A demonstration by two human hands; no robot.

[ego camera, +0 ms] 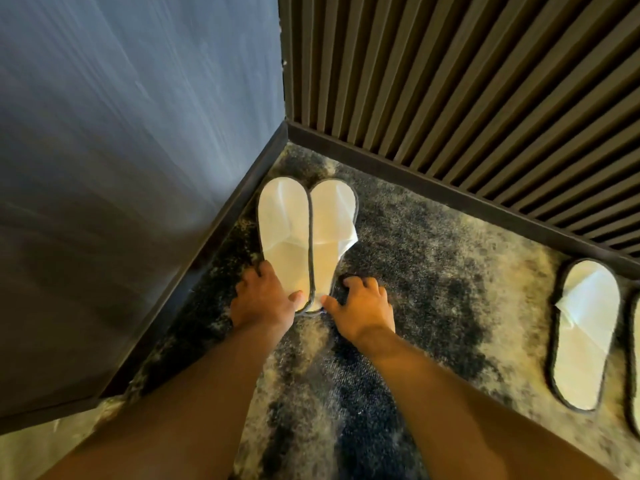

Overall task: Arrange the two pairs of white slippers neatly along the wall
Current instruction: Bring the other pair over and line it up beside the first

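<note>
Slippers, white with dark edging, lie on the mottled dark-and-pale carpet [433, 244] in a corner of the room. At the far left stands a smooth blue-grey wall [121, 133] with a dark skirting board [221, 220] at its foot. Just beside that skirting lies the first pair: the left slipper [282, 233] and the right slipper [330, 237] sit side by side, inner edges touching, toes pointing into the corner.

At their heels are the person's two bare hands. The left hand [263, 299] rests on the heel of the left slipper, fingers [258, 270] spread along its outer edge and the thumb pressing on its sole. The right hand [362, 306] is at the heel of the right slipper, fingers curled on the carpet beside it, thumb touching the heel rim. Neither hand is closed around a slipper.

Further right, a wall of vertical dark slats [467, 98] runs back from the corner. Near its base, well apart from the first pair, lies another slipper [585, 334], toe toward the slats, with the edge of a fourth slipper [633, 358] cut off by the frame.
</note>
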